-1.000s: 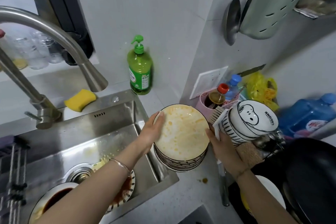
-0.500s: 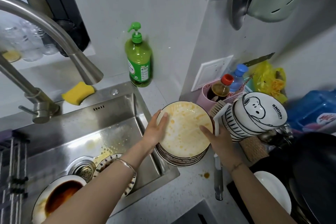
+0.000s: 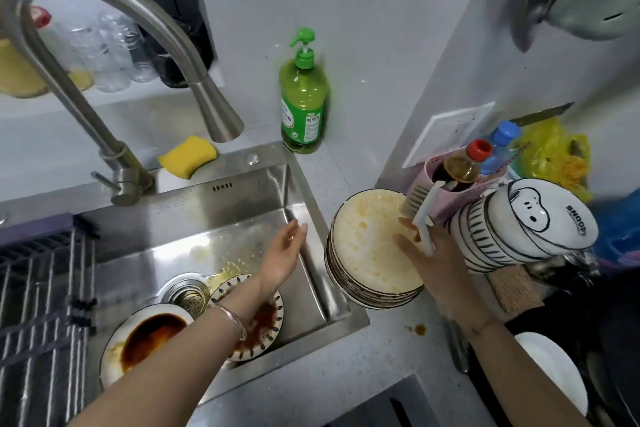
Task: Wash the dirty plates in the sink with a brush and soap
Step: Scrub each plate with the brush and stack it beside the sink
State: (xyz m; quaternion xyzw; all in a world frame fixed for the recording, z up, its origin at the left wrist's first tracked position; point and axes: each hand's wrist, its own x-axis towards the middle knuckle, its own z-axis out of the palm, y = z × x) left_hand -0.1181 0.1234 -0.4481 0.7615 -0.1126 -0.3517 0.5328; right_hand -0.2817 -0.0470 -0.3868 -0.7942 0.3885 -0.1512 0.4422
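A tilted stack of dirty plates (image 3: 367, 250), the top one smeared yellow, sits on the counter just right of the steel sink (image 3: 221, 215). My right hand (image 3: 440, 267) grips a white-handled brush (image 3: 420, 210) and rests its fingers on the top plate's right side. My left hand (image 3: 282, 253) hovers open over the sink's right wall, apart from the stack. In the basin lie a white plate with brown sauce (image 3: 145, 336) and a patterned plate (image 3: 266, 319), partly hidden by my left forearm. A green soap bottle (image 3: 303, 104) stands behind the sink.
The faucet (image 3: 138, 38) arches over the basin, with a yellow sponge (image 3: 187, 156) on the rim. A dark rack (image 3: 38, 305) covers the sink's left end. Stacked bowls under a Snoopy lid (image 3: 530, 229), a pink holder with bottles (image 3: 460, 166) and a black pan (image 3: 620, 340) crowd the right counter.
My left hand has let go of the stack's left rim and moved left over the sink. My right hand stays on the stack with the brush.
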